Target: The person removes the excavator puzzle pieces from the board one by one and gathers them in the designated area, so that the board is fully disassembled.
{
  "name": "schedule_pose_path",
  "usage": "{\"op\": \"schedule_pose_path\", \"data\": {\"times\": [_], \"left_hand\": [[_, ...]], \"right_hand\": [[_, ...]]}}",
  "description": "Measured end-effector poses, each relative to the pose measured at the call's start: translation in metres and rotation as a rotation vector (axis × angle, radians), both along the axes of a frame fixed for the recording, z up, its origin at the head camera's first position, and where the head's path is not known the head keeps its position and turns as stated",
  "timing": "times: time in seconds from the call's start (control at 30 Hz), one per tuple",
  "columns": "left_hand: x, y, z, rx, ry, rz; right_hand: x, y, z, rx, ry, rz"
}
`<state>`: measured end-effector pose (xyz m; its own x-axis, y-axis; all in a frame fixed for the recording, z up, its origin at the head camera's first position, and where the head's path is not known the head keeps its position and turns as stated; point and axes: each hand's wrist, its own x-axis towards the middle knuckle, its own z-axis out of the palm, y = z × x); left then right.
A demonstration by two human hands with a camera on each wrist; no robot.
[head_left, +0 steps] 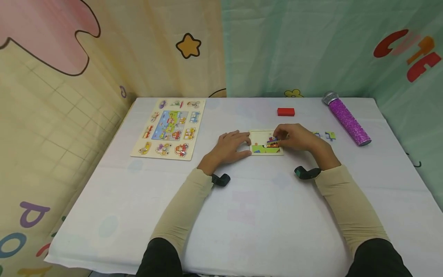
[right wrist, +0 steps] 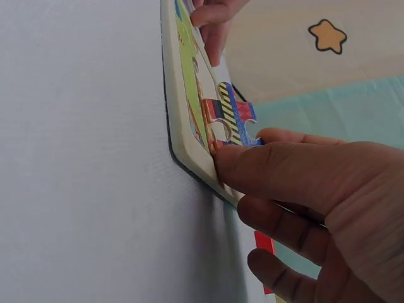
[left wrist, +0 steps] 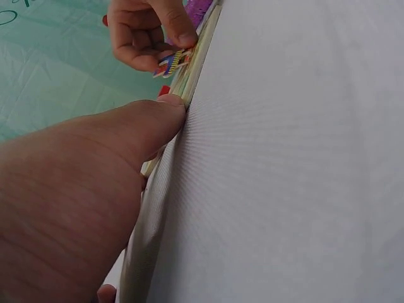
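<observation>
A small puzzle board (head_left: 258, 137) lies flat on the white table, with green pieces fitted along its near side. My right hand (head_left: 298, 137) pinches a jigsaw piece (right wrist: 235, 113) with yellow-black stripes and red and blue parts between thumb and finger. That piece is tilted over the board's right part, its lower edge close to the fitted pieces. At the board's left edge my left hand (head_left: 231, 147) rests with fingers extended, its thumb (left wrist: 165, 104) touching the edge. Two loose puzzle pieces (head_left: 330, 135) lie right of the board, one partly hidden by the right hand.
A larger picture puzzle board (head_left: 194, 148) with vehicle pieces lies at the table's left. Behind the small board is a red block (head_left: 285, 112). A purple glittery microphone (head_left: 350, 121) lies at the back right. Printed curtains (head_left: 297, 46) hang behind the table.
</observation>
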<state>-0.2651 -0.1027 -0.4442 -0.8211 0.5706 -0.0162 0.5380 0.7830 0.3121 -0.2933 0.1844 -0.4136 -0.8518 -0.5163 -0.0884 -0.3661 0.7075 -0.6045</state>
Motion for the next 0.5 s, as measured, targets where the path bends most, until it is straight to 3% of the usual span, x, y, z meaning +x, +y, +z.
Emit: {"op": "schedule_pose_path", "data": {"times": [0.13,0.33,0.5], "left_hand": [[0.000,0.000,0.001,0.003,0.000,-0.002],[0.000,0.001,0.000,0.002,0.006,0.003],[0.000,0.000,-0.002,0.000,0.010,0.004]], "right_hand": [[0.000,0.007,0.001,-0.061,0.003,-0.020],[0.004,0.021,0.016,-0.203,-0.033,-0.133],[0.010,0.046,0.027,-0.240,0.003,-0.223]]}}
